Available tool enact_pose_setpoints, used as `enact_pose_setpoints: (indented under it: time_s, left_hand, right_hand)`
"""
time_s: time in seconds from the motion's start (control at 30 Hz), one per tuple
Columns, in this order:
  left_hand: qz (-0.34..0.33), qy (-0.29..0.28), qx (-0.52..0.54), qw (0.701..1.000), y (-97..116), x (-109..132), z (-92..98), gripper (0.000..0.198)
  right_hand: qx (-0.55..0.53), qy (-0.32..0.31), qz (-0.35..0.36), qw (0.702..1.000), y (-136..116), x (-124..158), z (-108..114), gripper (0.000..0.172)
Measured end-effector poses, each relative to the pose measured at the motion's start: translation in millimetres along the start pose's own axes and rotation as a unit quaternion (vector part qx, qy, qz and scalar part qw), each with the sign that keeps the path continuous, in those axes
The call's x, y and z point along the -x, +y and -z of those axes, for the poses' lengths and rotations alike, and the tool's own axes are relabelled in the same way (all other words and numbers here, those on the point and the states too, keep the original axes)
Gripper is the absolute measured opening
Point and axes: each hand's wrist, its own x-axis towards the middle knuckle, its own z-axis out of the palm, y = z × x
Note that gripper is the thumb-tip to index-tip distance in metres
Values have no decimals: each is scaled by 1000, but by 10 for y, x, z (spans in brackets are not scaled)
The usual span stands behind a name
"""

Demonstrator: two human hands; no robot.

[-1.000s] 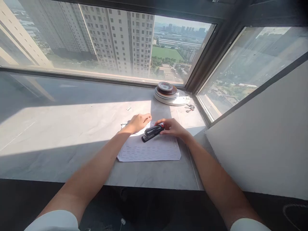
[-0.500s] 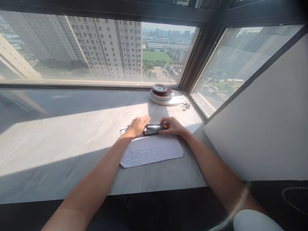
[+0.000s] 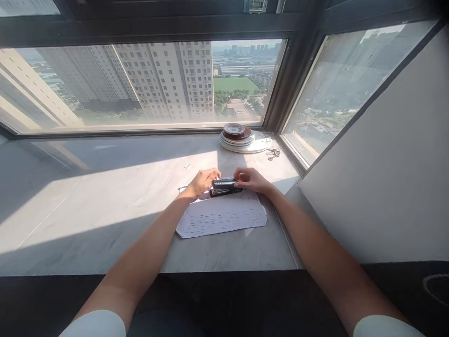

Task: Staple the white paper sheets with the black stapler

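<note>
A black stapler (image 3: pixel 226 186) lies over the far part of a stack of printed paper sheets (image 3: pixel 222 217); a metal part shows on it. My right hand (image 3: pixel 253 180) grips its right end, thumb in front and fingers bent over the back. At its left end, my left hand (image 3: pixel 203 181) has its fingers closed together at the back edge. Exactly what the left fingertips pinch is partly hidden. The sheets rest on the pale stone windowsill (image 3: pixel 105 220) between my forearms.
Stacked plates (image 3: pixel 242 144) stand in the far corner by the window frame. Keys (image 3: pixel 274 153) lie right of them. A small pale piece (image 3: pixel 187 166) lies beyond my left hand. A white wall (image 3: pixel 379 164) rises at the right.
My right fingers have shifted slightly on the stapler, and the orange spot at its right end no longer shows. The view has tilted and moved a little; both hands stay at the stapler.
</note>
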Motion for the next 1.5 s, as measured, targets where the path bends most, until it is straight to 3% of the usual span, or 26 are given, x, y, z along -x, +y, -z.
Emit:
enact_pose_setpoints:
  time_s: [0.3, 0.5, 0.63, 0.87, 1.23, 1.4, 1.5]
  left_hand:
    - [52, -39, 78, 995, -4, 57, 3, 61]
    - [49, -48, 59, 996, 14, 27, 14, 65]
    - [90, -41, 70, 993, 54, 11, 7, 72]
    - [126, 20, 148, 981, 93, -9, 14, 88]
    - [125, 17, 184, 975, 20, -37, 47, 95]
    - [122, 15, 190, 974, 34, -35, 60, 94]
    - [127, 24, 187, 974, 48, -33, 52, 93]
  right_hand:
    - [46, 20, 28, 998, 69, -71, -14, 35]
    - [96, 40, 23, 994, 67, -93, -63, 24]
    - [90, 43, 31, 995, 69, -91, -56, 22]
    - [94, 35, 51, 994, 57, -95, -58, 27]
    - [144, 42, 51, 987, 55, -92, -79, 27]
    - [120, 90, 83, 985, -47, -48, -99, 28]
    - [161, 29, 130, 978, -139, -11, -135, 39]
